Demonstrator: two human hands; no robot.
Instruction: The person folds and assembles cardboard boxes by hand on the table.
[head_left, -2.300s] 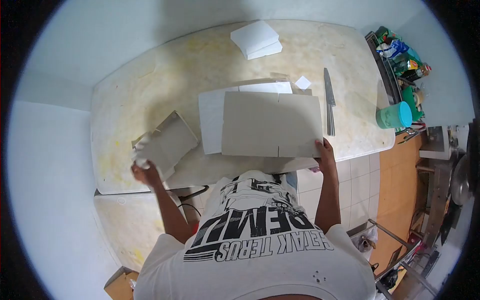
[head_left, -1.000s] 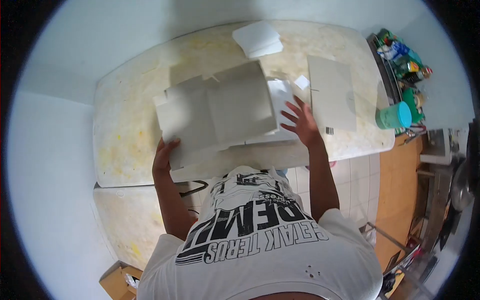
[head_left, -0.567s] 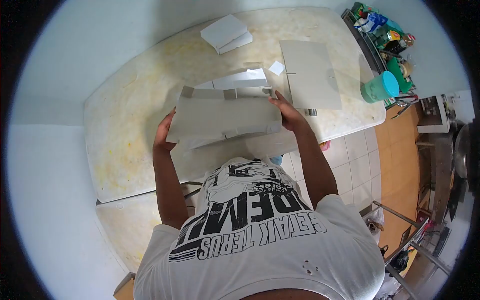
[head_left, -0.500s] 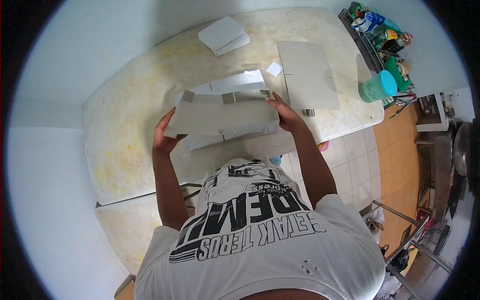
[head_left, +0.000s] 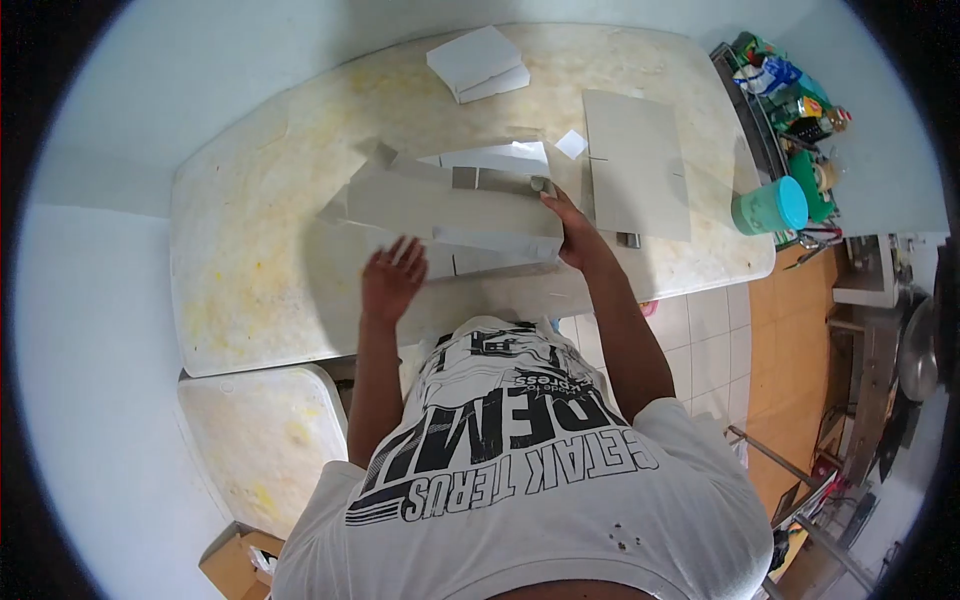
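A partly folded grey-and-white cardboard piece [head_left: 410,200] is held up over the table, with cut flaps along its far edge. My right hand [head_left: 575,235] grips its right end, the thumb by a folded flap. Nearer my body, just below the cardboard's left part, my left hand [head_left: 395,279] is off it with its fingers apart and nothing in them. Under and behind the held piece lies white slotted card [head_left: 495,157]. A flat grey cardboard sheet [head_left: 638,165] rests to the right, over the knife, whose handle end [head_left: 628,240] sticks out.
Folded white boxes [head_left: 478,65] sit at the table's far edge, and a small white square [head_left: 571,145] lies near the grey sheet. At the right are a teal-lidded container [head_left: 770,207] and a rack of bottles and packets [head_left: 800,115]. A second table [head_left: 265,430] stands lower left.
The grey sheet went from near the middle onto the knife at the right. The smaller cardboard was lifted from the left and turned. Lately my left hand let go of its left end and moved nearer my body.
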